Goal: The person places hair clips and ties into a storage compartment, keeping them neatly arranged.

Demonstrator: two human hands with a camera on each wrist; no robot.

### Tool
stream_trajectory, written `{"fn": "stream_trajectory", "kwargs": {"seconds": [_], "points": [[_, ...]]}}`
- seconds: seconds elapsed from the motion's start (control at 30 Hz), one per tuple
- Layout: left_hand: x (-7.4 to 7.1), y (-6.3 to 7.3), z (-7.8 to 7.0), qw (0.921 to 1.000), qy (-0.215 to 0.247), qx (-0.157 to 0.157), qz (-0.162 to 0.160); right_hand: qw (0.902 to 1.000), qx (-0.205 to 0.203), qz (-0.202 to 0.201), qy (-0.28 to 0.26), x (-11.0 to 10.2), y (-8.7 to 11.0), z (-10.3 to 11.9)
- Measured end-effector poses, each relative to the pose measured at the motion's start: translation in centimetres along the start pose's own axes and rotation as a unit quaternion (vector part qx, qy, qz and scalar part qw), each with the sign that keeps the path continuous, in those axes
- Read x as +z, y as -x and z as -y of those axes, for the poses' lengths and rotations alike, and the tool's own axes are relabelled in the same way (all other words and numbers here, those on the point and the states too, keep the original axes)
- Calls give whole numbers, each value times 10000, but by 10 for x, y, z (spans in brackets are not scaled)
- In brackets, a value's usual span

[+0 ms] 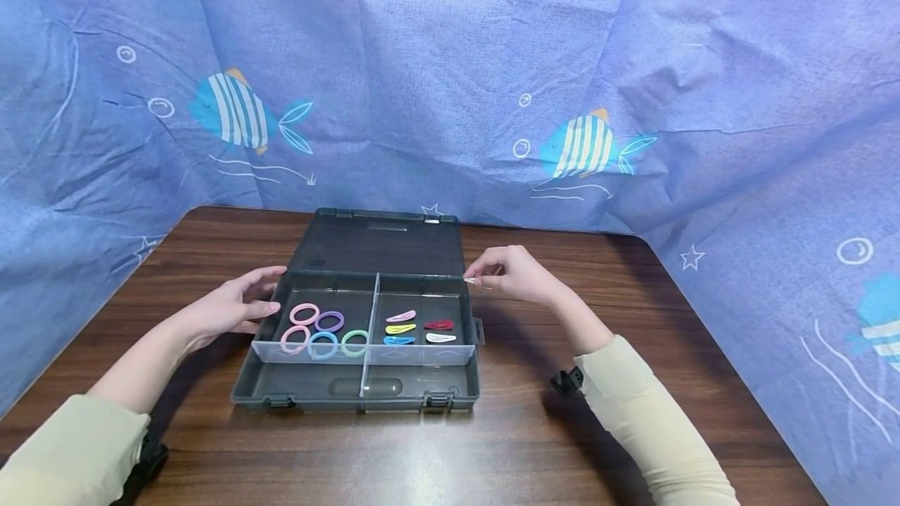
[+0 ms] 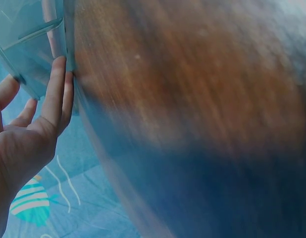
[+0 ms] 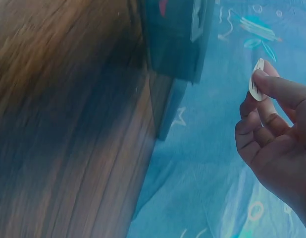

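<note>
A grey see-through plastic box [image 1: 242, 390] lies on the table with its lid [image 1: 383, 244] folded back. Several hair ties [image 1: 324, 344] in pink, purple, blue and green lie in the back left compartment. The back right one holds several snap hair clips [image 1: 400, 329]: pink, yellow, blue, red and white. Against the box's left side rests my left hand [image 1: 228, 305], its fingers [image 2: 55, 94] fairly straight along the wall. My right hand [image 1: 516, 272] is at the box's back right corner, pinching a white snap hair clip [image 3: 257, 82] between thumb and fingers.
The box stands on a dark brown wooden table [image 1: 548, 443]. Thin dividers [image 1: 422, 354] split it into compartments. A blue cloth with fish prints [image 1: 450, 84] hangs behind the table. Latches [image 1: 438, 400] line the box's front edge.
</note>
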State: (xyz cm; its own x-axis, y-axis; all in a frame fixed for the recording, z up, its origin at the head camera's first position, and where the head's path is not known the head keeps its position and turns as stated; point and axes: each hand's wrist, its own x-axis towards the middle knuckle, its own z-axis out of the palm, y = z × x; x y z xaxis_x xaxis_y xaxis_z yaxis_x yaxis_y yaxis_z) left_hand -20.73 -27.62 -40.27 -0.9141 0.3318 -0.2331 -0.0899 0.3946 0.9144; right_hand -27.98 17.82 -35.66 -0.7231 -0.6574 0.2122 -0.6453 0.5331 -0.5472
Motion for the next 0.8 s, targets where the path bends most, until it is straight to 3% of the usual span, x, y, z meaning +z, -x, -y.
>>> {"fn": "stream_trajectory", "kwargs": {"seconds": [0.5,0.8], "points": [[1,-1,-1,9999,-79,-61,-21,9985,-8,538,-32,39,-25,9],[3,0,1,10000,-13,-53,-38,9935,-448,944,450,57,-35,6]]}}
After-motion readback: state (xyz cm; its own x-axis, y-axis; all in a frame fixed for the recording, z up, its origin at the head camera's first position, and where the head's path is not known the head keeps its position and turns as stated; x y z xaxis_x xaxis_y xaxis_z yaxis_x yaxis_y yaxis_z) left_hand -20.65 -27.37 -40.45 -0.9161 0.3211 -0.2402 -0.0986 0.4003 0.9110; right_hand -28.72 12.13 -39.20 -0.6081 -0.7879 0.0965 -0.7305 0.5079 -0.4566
